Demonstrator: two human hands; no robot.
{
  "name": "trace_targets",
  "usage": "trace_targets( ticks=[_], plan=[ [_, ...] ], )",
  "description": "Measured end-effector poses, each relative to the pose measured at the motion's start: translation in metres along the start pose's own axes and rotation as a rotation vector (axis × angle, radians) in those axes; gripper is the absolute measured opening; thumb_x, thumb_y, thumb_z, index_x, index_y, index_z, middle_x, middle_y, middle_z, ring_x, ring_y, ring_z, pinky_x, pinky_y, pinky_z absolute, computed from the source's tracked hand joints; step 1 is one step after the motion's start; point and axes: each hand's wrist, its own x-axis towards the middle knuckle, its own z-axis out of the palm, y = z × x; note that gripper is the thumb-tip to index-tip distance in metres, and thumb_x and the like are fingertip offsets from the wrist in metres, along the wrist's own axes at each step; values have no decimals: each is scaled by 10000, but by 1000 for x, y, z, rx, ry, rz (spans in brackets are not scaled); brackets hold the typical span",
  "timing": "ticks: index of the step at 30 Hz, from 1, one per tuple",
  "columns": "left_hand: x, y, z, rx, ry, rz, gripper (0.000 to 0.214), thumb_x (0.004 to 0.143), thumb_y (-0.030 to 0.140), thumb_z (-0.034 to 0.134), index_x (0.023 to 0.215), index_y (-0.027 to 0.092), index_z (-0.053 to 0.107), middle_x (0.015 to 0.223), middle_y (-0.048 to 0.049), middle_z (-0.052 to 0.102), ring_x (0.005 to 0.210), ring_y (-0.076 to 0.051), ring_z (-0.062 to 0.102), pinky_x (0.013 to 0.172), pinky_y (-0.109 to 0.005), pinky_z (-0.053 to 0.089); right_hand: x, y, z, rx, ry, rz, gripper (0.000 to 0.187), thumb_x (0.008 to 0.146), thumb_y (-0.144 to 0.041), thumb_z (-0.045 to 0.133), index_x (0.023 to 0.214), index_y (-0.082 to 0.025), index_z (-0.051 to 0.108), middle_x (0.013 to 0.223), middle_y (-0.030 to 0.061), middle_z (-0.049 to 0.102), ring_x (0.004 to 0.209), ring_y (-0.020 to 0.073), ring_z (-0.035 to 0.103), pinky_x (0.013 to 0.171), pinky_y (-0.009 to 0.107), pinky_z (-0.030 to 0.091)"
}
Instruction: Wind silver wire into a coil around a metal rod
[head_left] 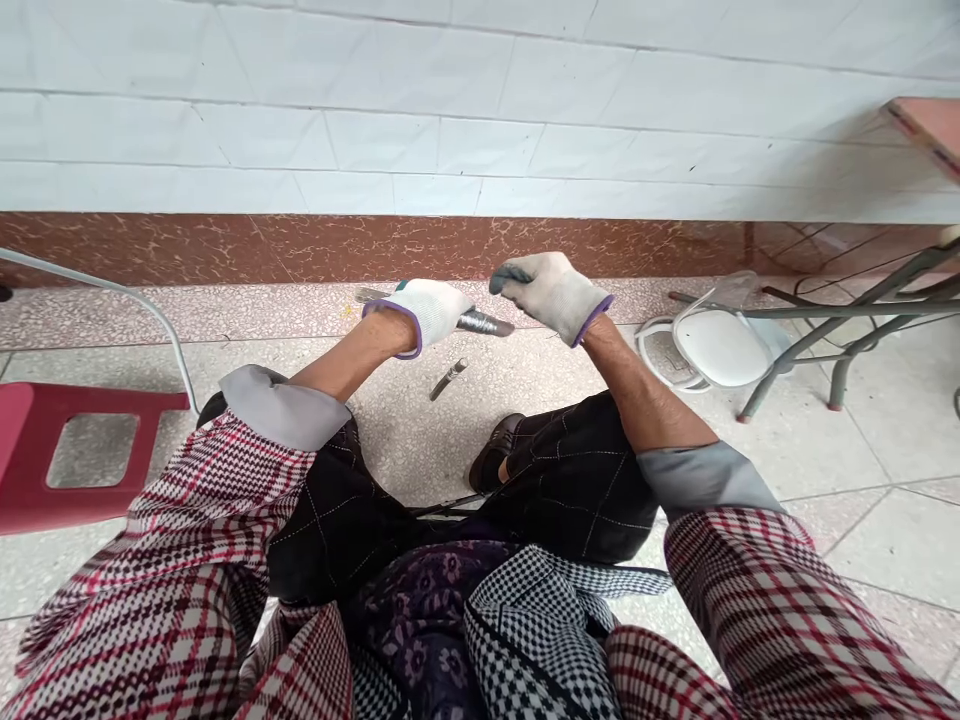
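Well, the left hand (416,315), in a white knit glove with a purple cuff, is closed in a tight fist around a tapered steel rod (484,323). The rod's long axis lies almost level across the scene: its ridged, narrowing tip points right, and a flatter end sticks out left of the fist. The right hand (551,295), in a matching glove with grey-green coated fingertips (506,278), is curled nearly shut above that tip, not touching the rod and holding nothing that shows.

Below the hands, a short metal piece with a dark band (448,379) lies on the speckled stone floor (390,405), slanting away to the right. Dark quilted trousers (577,480) and red-checked sleeves (750,590) fill the near side. A red plastic stool (97,403) stands left and a smooth white chair (720,345) right, before a brown marbled skirting (375,250) under glossy white wall tiles (375,105).
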Motion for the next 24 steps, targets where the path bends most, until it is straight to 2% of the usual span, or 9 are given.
trace_targets(
  ticks=[4,8,13,17,18,19,22,23,24],
  plan=[
    [-8,4,-6,-484,108,30,156,739,137,711,867,200,773,690,-46,642,702,-203,595,675,-296,445,2,8,5,329,30,100,145,856,-212,595,842,-144,722,597,-3,511,489,99,396,432,261,314],
    [-13,7,-9,-887,273,-4,196,641,-4,697,660,190,690,608,-31,548,715,-205,593,618,-278,407,2,4,24,451,25,80,176,888,-187,573,714,-190,596,600,15,559,483,99,448,414,237,338],
    [-28,12,-17,-1098,268,-4,377,637,23,783,974,190,758,695,-24,592,571,-160,531,523,-289,410,17,9,39,430,63,98,157,925,-178,546,792,-162,629,714,54,669,549,128,576,482,261,468],
    [-40,14,-30,-1188,296,-50,386,761,189,798,1141,193,727,668,-15,556,505,-129,450,443,-274,349,17,34,0,383,108,-81,180,860,-245,675,1017,-184,739,860,55,723,717,178,652,619,309,531],
    [-42,13,-33,-1236,309,-69,363,781,197,779,1139,183,717,665,-12,551,505,-126,450,430,-267,344,13,43,-20,436,201,-109,242,854,-270,687,1081,-203,739,929,68,734,769,193,668,639,320,534],
    [-43,11,-35,-1299,321,-73,350,788,181,757,1134,169,707,675,-11,557,511,-124,461,422,-261,354,7,53,-41,511,403,-97,266,874,-290,661,1121,-217,727,989,86,734,807,203,677,638,324,528],
    [-40,4,-38,-1518,329,19,351,780,93,680,1129,129,681,740,-17,606,554,-122,534,445,-259,445,-11,70,-87,715,1184,42,306,970,-261,394,1080,-249,679,906,92,690,696,163,643,549,301,431],
    [-36,2,-37,-1585,334,50,334,784,85,661,1116,121,675,747,-18,619,567,-124,560,469,-264,477,-15,69,-89,741,1246,64,298,971,-249,378,1065,-267,660,823,62,648,643,157,613,529,290,418],
    [-32,1,-36,-1644,345,63,310,792,83,651,1099,121,668,749,-18,632,583,-128,588,502,-272,507,-16,64,-83,772,1175,32,243,957,-256,428,1057,-256,649,767,36,605,607,150,583,523,286,429]
  ],
)
